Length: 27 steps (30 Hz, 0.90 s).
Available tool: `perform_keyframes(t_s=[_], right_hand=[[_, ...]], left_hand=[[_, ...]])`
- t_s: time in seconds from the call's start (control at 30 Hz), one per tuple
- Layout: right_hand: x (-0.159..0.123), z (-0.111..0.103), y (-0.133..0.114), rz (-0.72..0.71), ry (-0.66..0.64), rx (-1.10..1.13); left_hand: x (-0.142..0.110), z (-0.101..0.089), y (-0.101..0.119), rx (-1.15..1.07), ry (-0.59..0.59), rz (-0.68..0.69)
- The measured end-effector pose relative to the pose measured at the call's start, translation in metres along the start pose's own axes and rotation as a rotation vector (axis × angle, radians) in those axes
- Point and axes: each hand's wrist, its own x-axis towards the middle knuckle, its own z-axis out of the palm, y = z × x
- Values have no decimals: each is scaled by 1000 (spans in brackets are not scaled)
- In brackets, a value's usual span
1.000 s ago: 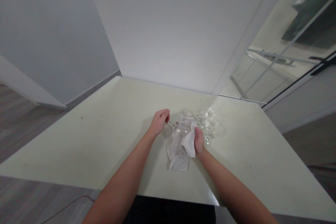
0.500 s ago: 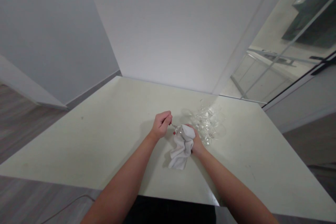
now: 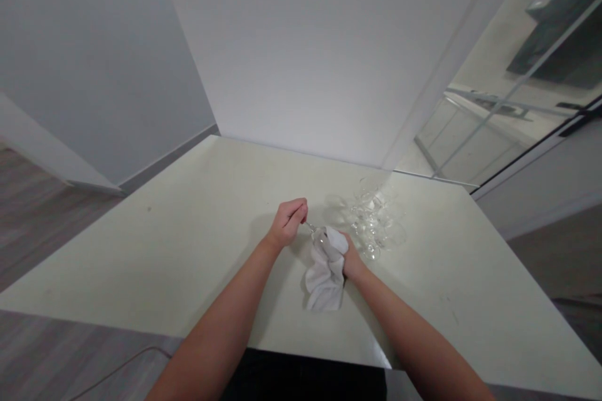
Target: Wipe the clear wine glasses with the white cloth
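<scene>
My left hand (image 3: 290,220) is closed round the stem end of a clear wine glass (image 3: 321,238), which points down and right from it. At the other end, my right hand (image 3: 352,258) grips a white cloth (image 3: 325,279) wrapped about the bowl. Part of the bowl shows at the cloth's upper left, and the rest is covered. The cloth's loose end hangs towards the table's front edge. Most fingers of my right hand are hidden behind the cloth.
Several clear stemmed glasses (image 3: 374,219) stand close together just right of my right hand. All this is on a pale table (image 3: 188,232) against a white wall (image 3: 301,62). A glass-paned partition (image 3: 493,119) rises at the right, and a cable (image 3: 122,366) lies on the floor at lower left.
My right hand has shifted slightly down with the cloth, whose loose end has swung right and lower. More of the glass bowl shows now. My left hand stays in place.
</scene>
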Motion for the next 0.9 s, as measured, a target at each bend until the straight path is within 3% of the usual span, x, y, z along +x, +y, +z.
perform_keyframes(t_s=[0.2,0.43,0.53,0.7,0.83,0.9], right_hand=[[-4,0,8,-98,89,-83],[8,1,7,43,128,10],[5,-1,7,71,116,47],[-3,-2,8,-74,122,24],[-4,-5,11,-31,298,124],[-4,-6,8,-38,360,62]], left_hand=[[5,-2,-1,-47,-74,-88],[5,-6,8,-97,-169,-62],[6,-4,7,-117,-132,-146],[12,-1,0,-265,-67,-378],[16,-1,-11,-459,98,-507],[16,1,-15,-556,151,-568]])
